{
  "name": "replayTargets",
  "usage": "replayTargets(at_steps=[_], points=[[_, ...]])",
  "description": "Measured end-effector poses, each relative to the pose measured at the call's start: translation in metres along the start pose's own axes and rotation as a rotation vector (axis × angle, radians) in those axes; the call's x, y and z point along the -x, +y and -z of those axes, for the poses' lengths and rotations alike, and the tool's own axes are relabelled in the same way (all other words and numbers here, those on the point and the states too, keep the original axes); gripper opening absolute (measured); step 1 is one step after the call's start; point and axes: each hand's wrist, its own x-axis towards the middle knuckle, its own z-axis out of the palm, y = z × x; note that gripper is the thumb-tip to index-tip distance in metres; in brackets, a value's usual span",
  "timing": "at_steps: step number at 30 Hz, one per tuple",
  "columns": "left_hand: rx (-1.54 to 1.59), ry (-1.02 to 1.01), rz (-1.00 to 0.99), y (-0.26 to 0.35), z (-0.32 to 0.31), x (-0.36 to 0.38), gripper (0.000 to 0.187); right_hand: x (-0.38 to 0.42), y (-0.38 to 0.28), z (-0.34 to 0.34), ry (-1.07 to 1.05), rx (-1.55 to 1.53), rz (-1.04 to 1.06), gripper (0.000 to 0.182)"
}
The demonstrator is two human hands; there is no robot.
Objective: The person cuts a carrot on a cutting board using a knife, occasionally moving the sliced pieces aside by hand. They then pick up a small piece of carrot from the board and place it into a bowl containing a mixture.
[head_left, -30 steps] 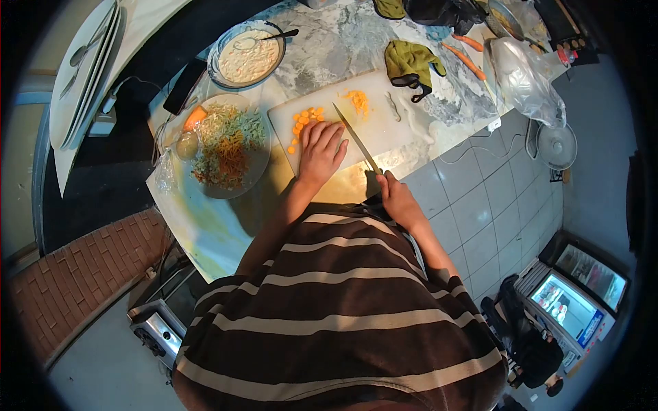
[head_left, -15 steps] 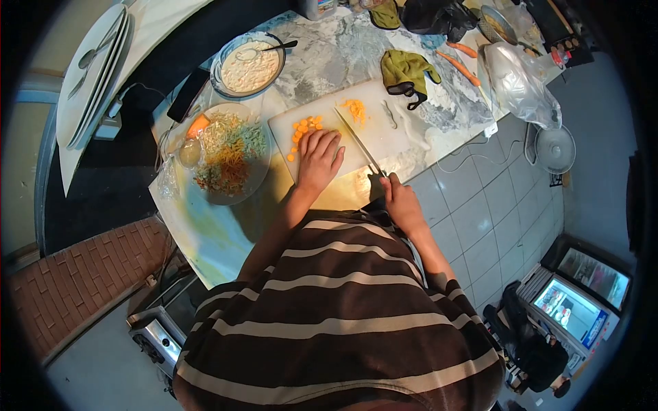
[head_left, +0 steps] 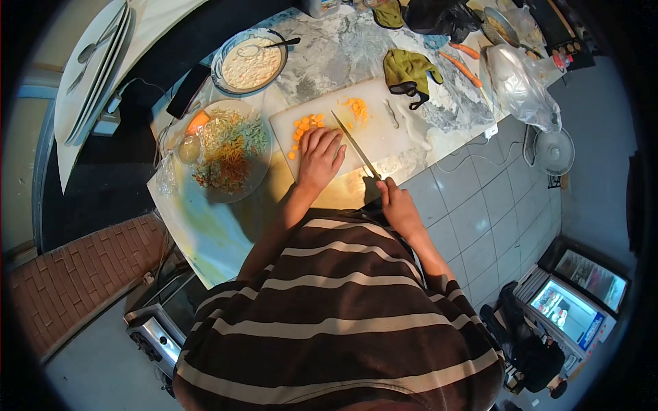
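Observation:
My left hand [head_left: 320,159] presses down on the white cutting board [head_left: 377,140], its fingers bent and held together at the edge of the round carrot slices [head_left: 306,123]. What lies right under the fingertips is mostly hidden. My right hand [head_left: 399,207] is closed around the handle of a long knife [head_left: 356,146]. The blade slants across the board just right of my left fingers, tip pointing away from me. Thin carrot strips [head_left: 356,109] lie in a small heap beyond the blade.
To the left stands a plate [head_left: 255,181] of shredded vegetables. Behind it are a bowl [head_left: 218,72] of creamy mix with a spoon and a phone [head_left: 188,92]. A green glove [head_left: 410,72], whole carrots [head_left: 460,68] and a plastic bag [head_left: 517,85] lie to the right. A person [head_left: 534,356] sits at lower right.
The knife has shifted slightly left, its blade closer to my left fingers. My right hand moves a little with it. My left hand stays in place on the board.

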Motion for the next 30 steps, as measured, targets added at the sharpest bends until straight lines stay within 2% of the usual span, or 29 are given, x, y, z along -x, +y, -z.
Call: replayTargets(at_steps=[15,17,21,23,30], points=[[0.004,0.019,-0.004,-0.001,-0.003,0.0,0.026,-0.001,-0.004,-0.015,-0.023,0.097,-0.019,0.037],[0.0,0.009,0.011,-0.001,-0.002,0.001,0.026,0.0,-0.006,-0.02,0.054,0.271,-0.024,0.035],[-0.004,0.013,0.012,-0.002,-0.001,0.002,0.026,0.001,-0.001,-0.03,0.133,0.375,0.0,0.033],[-0.001,0.019,0.012,-0.001,-0.001,0.002,0.026,0.001,0.005,-0.029,0.224,0.404,0.093,0.033],[-0.013,0.022,0.014,-0.002,-0.003,0.002,0.026,0.004,-0.001,-0.007,0.169,0.404,0.068,0.031]])
